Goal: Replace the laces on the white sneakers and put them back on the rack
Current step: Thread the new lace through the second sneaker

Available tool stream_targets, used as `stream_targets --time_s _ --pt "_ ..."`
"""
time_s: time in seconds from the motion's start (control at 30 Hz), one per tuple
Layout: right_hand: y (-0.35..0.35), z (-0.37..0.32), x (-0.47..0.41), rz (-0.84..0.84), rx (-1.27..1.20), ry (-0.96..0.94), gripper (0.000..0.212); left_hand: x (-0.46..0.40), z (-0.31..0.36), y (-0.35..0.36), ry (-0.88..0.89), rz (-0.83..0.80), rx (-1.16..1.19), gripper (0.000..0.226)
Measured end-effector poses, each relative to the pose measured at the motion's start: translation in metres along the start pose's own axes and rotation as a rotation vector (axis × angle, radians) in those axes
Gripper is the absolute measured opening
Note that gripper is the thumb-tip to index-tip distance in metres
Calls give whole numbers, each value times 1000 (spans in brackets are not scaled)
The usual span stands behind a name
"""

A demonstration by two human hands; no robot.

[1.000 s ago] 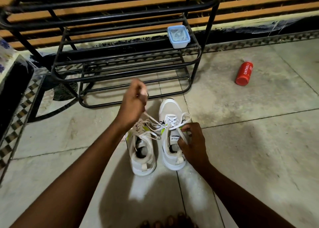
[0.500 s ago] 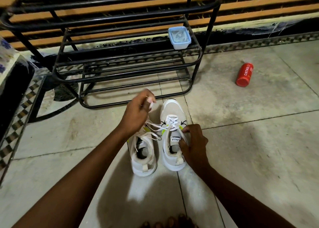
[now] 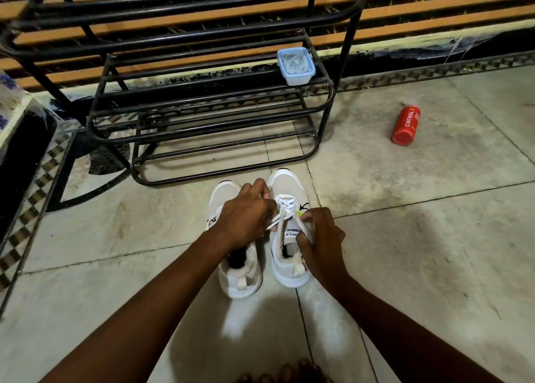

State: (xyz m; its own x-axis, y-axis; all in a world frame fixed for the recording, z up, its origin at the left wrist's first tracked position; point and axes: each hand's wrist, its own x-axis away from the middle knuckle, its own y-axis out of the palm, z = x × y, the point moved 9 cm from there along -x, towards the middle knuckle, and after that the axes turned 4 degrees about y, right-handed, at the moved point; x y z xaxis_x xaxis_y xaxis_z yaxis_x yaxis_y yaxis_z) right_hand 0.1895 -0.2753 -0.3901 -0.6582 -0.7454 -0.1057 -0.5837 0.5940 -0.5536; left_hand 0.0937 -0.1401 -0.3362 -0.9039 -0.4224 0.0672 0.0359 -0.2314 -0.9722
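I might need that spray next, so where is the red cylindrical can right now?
In the head view, the red cylindrical can lies on its side on the tiled floor, to the right of the black metal shoe rack and beyond the sneakers.

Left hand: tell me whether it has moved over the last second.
Yes. The left hand has come down from near the rack's bottom bar toward the sneakers, and it still pinches the lace.
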Motion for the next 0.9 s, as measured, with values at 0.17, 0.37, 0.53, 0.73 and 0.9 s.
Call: stream_targets --time_s 0.17,0.37,0.53,0.73,0.9 --pt "-7 -5 -5 10 2 -29 27 0 -10 -2 -89 11 253 10" --pt "-26 -30 -18 63 -112 -67 30 7 -12 -50 -132 199 442 8" --pt "-15 -80 -42 -199 -311 -67 46 14 11 -91 -30 257 597 9" --pt "-18 -98 -69 -175 -378 -121 5 25 -13 -105 -68 312 336 15" --pt "-27 -93 -73 -170 -477 -5 6 42 -30 -99 -91 331 402 26"
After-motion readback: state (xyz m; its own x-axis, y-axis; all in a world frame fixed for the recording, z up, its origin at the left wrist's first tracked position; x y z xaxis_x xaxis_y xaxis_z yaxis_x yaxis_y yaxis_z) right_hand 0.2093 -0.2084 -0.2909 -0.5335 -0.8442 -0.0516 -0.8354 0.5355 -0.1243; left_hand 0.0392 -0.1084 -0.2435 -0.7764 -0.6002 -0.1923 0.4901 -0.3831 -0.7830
